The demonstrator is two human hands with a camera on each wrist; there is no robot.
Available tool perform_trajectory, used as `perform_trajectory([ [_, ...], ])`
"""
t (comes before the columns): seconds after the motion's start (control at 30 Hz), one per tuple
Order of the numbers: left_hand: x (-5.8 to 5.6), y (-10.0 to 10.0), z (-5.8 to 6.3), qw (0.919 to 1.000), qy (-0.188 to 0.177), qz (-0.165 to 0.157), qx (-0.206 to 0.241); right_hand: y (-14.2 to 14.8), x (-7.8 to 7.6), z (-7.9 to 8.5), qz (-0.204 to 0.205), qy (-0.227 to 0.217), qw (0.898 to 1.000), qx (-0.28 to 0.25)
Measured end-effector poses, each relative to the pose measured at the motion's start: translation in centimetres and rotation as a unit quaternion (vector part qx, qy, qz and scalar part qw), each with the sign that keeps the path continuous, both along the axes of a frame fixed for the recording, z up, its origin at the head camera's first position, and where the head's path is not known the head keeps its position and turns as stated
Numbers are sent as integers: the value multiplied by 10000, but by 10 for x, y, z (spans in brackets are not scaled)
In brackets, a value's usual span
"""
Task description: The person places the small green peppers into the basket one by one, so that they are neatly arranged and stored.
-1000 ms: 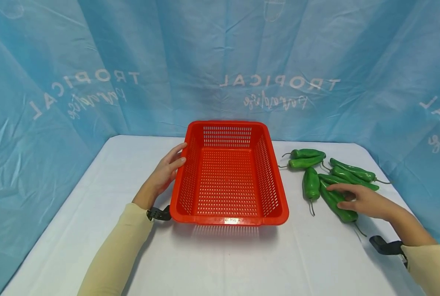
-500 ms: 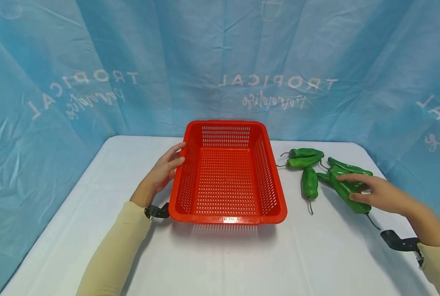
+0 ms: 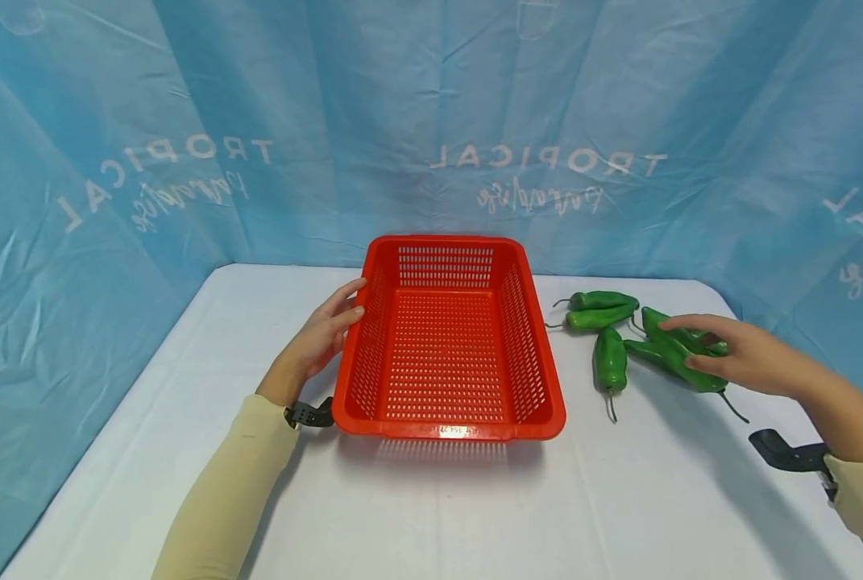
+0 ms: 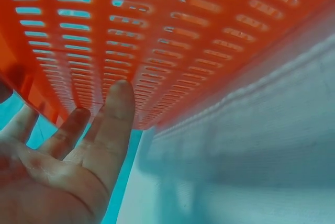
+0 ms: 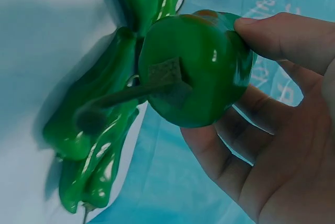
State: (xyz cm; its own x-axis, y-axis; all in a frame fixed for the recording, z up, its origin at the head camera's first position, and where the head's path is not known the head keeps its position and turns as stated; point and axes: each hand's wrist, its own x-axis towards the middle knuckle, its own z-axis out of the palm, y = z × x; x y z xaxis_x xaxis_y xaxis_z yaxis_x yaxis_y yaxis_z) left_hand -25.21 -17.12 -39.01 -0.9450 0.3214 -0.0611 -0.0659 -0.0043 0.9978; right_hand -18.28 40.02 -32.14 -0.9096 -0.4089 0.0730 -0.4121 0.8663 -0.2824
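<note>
My right hand (image 3: 753, 354) pinches a long green pepper (image 3: 670, 346) over the other peppers at the right of the head view. In the right wrist view, thumb and fingers go round this pepper (image 5: 196, 72), and its stem points at the camera. My left hand (image 3: 322, 334) rests at the left side of a red plastic basket (image 3: 449, 431), fingers extended to its rim. The left wrist view has those fingers (image 4: 118, 124) straight against the slotted basket wall (image 4: 157, 41). Only the mesh floor shows inside the basket.
Left of the held pepper lie a single pepper (image 3: 610, 360) and, behind it, a pair of peppers (image 3: 601, 310). More peppers (image 5: 89, 145) lie beneath the right hand. A blue printed curtain (image 3: 402, 121) encloses the white table (image 3: 446, 515) at back and sides.
My right hand has lifted the pepper from the near side of the pile and carried it back and slightly right. The left hand and basket have stayed in place.
</note>
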Motion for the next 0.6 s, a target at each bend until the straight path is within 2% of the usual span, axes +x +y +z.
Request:
perform_trajectory([
  [0.23, 0, 0, 0, 10000, 58, -54, -58, -16, -13, 12, 238, 294, 9992, 111],
  [0.47, 3, -5, 2, 9999, 11, -84, 82, -42, -24, 29, 402, -149, 9989, 168],
  [0.6, 2, -1, 3, 9998, 11, -170, 77, -50, -28, 40, 493, -168, 9986, 132],
])
